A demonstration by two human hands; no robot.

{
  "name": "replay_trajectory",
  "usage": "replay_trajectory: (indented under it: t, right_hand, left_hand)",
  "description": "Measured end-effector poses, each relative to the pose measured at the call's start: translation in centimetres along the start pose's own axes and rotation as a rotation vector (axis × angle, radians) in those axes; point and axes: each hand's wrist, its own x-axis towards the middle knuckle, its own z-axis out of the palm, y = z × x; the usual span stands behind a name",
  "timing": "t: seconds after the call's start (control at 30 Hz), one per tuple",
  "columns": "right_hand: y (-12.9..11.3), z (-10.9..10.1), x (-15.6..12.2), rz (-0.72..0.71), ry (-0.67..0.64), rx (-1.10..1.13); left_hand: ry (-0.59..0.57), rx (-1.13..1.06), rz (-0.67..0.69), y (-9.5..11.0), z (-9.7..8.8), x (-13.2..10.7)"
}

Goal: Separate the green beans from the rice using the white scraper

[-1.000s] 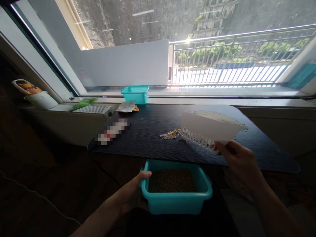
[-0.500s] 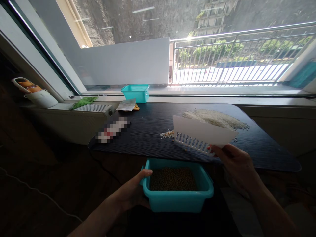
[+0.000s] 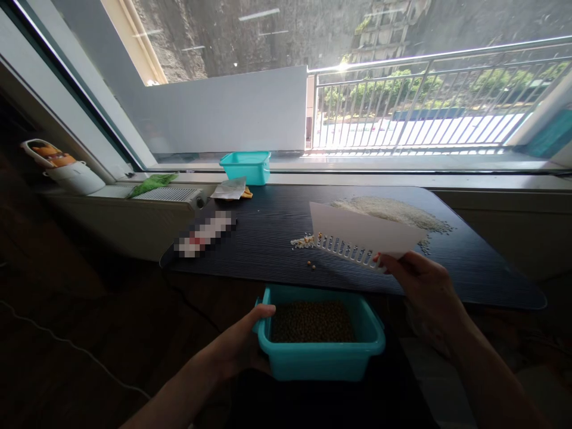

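My left hand (image 3: 248,336) grips the left end of a teal plastic bin (image 3: 319,362), thumb over the rim. The bin sits just below the table's near edge and holds many small brown round beans (image 3: 313,322). Between the thumb and fingers of my right hand (image 3: 417,280) is a white flat card with a row of slots (image 3: 361,229), tilted over the dark table. At the card's left end lies a small heap of pale and orange grains (image 3: 304,241). A couple of loose beans (image 3: 311,264) rest nearer the edge. Behind the card spreads a pile of white rice-like grains (image 3: 393,211).
A second teal bin (image 3: 248,170) stands at the table's back by the window, with a paper packet (image 3: 230,189) before it. A blurred-out item (image 3: 205,234) lies on the table's left (image 3: 263,238). Farther left are a white container (image 3: 74,176) and a green cloth (image 3: 154,185).
My right hand has moved the slotted card slightly up and left, away from the table's near edge. Loose beans now show in front of it. The left hand and bin stay nearly still.
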Motion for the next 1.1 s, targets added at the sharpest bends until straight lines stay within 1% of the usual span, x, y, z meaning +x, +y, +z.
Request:
replay_trajectory:
  t: [0.1, 0.17, 0.27, 0.4, 0.43, 0.5, 0.63, 0.7, 0.73, 0.8, 0.87, 1.1]
  right_hand:
    - [0.1, 0.6, 0.3, -0.022, -0.035, 0.008]
    - [0.0, 1.2, 0.3, -0.040, -0.083, 0.016]
    - [-0.6, 1.8, -0.4, -0.065, -0.175, 0.022]
    - [-1.7, 1.3, -1.9, -0.047, -0.373, 0.090]
    - [-1.8, 1.0, -2.1, -0.035, -0.387, 0.111]
    - [-1.8, 0.4, -2.0, -0.026, -0.317, 0.128]
    - [-1.0, -0.2, -0.3, -0.032, -0.018, 0.047]
    - [-0.7, -0.2, 0.9, -0.020, 0.069, 0.020]
    - [-0.5, 0.0, 1.5, -0.018, 0.089, 0.018]
    - [-0.3, 0.3, 2.4, -0.024, 0.077, 0.016]
    - [-0.2, 0.8, 3.0, -0.032, 0.039, 0.009]
    - [0.1, 1.9, 3.9, -0.054, -0.047, 0.038]
  left_hand:
    - [0.011, -0.005, -0.005, 0.1, 0.1, -0.1]
    - [0.027, -0.001, 0.000, 0.1, 0.1, -0.2]
    - [0.043, 0.004, 0.000, 0.1, 0.0, -0.2]
    - [0.061, 0.003, -0.002, 0.2, -0.1, -0.3]
    - [0.065, 0.002, -0.002, 0.2, -0.1, -0.3]
    - [0.064, -0.004, -0.001, 0.2, 0.0, -0.3]
    - [0.045, 0.007, 0.012, 0.1, 0.0, -0.3]
    - [0.043, 0.014, 0.017, 0.1, 0.0, -0.3]
    - [0.043, 0.014, 0.017, 0.1, -0.1, -0.3]
    - [0.046, 0.007, 0.016, 0.0, -0.1, -0.3]
    - [0.053, 0.000, 0.014, 0.0, -0.1, -0.2]
    - [0.048, -0.001, 0.011, 0.0, -0.2, -0.2]
